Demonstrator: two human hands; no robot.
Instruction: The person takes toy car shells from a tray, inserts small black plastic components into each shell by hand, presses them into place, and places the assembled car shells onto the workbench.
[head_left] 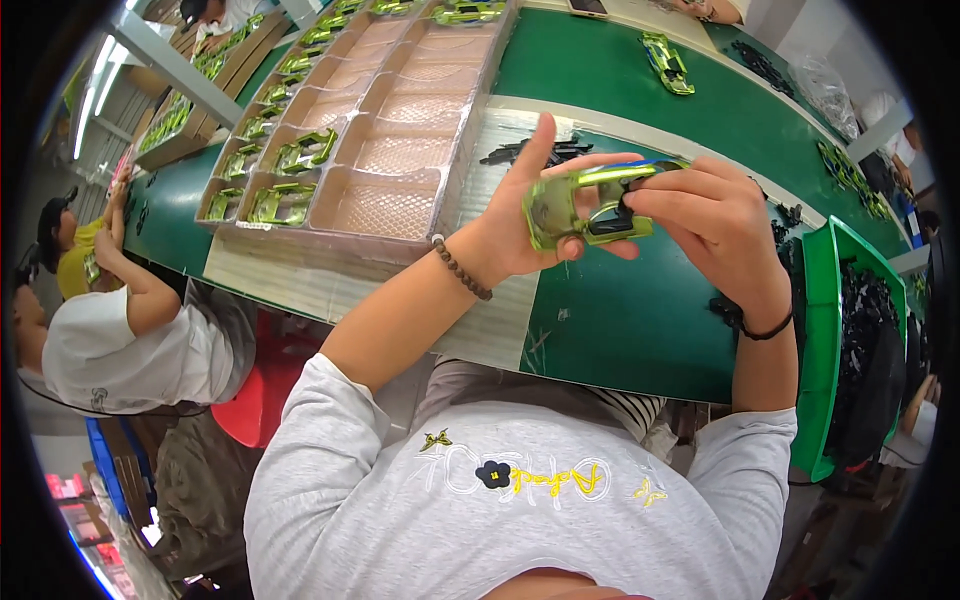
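A shiny yellow-green toy car body shell (pixel 553 210) is held up above the green work table, tilted, with its window openings showing. My left hand (pixel 503 228) supports it from the left, thumb stretched upward and fingers passing behind and under the shell. From the right, my right hand (pixel 712 222) pinches at the shell's right part, thumb and fingers at a black piece (pixel 606 224) in the opening. The fingers partly hide that black piece. Small black plastic parts (pixel 545 150) lie behind my left hand.
At the left stands a large divided tray (pixel 325 222) with several green shells in its compartments. A green bin (pixel 822 350) of black parts is at the right. Another shell (pixel 666 63) lies on the far green surface. Co-workers sit at the left and beyond.
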